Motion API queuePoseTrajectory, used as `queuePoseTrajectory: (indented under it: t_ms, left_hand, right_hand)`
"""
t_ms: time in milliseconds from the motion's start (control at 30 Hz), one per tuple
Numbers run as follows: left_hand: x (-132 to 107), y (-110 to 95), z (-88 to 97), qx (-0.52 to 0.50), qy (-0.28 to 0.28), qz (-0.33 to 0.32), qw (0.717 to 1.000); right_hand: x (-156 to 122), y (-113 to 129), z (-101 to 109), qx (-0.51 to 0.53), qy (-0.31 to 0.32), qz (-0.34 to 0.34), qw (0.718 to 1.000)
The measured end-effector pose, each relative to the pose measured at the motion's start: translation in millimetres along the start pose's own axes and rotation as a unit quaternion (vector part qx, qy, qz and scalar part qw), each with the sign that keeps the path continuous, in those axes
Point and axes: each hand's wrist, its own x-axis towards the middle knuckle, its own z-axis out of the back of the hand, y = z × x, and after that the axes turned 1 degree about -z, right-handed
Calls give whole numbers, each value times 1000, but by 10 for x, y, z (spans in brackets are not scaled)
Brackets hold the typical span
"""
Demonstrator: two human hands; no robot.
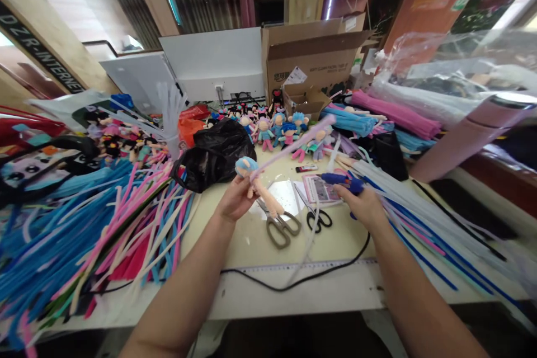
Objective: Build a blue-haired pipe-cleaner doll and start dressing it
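Observation:
My left hand (pixel 238 199) is closed on a small doll (pixel 264 193) with light blue hair and a peach body. A pale purple pipe cleaner (pixel 300 145) slants up and to the right from the doll. In my right hand (pixel 363 207) is a blue glue gun (pixel 343 180), its nozzle aimed left. Beneath the doll lie grey-handled scissors (pixel 282 229), and black-handled scissors (pixel 319 219) rest between my hands. A white sheet (pixel 285 194) and a pink printed card (pixel 321 189) lie on the table behind them.
Loose coloured pipe cleaners (pixel 109 218) cover the left; more bundles (pixel 419 218) lie at right. Several finished dolls (pixel 287 131) stand behind, near a black plastic bag (pixel 218 151) and cardboard box (pixel 312 59). A pink flask (pixel 474 131) stands right. A black cord (pixel 285 289) crosses the front.

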Motion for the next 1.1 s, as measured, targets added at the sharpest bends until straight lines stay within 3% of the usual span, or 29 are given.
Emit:
queuePoseTrajectory:
  t_ms: [67,233,367,467,567,667,733,900,1100]
  left_hand:
    - [-6,22,0,25,-10,6,1000]
    - [-29,15,-55,89,-18,-14,996]
    - [-38,-23,-93,121,-11,-35,992]
    - [-49,-38,-108,146,-11,-26,989]
    - [-65,-34,-129,173,-25,-2,985]
    - [-79,-17,-157,190,-21,12,981]
    - [-85,-4,-173,189,-9,16,982]
    - [-89,12,-189,185,-10,26,982]
    - [-97,-2,-186,189,-14,43,981]
  right_hand:
    - [-2,-126,-15,-37,-11,7,999]
    - [-139,-294,-51,-97,14,102,990]
    - [-507,-355,-32,-212,-93,104,967]
    - [-887,-180,-22,-178,-150,172,957]
    - [-1121,228,-16,-107,-165,312,930]
    - [-1063,654,-35,-97,-208,428,874]
    - [-921,826,-78,-129,-195,444,865]
    - [-686,854,-238,-177,-172,420,873]
    - [-711,763,-375,-9,-105,405,908]
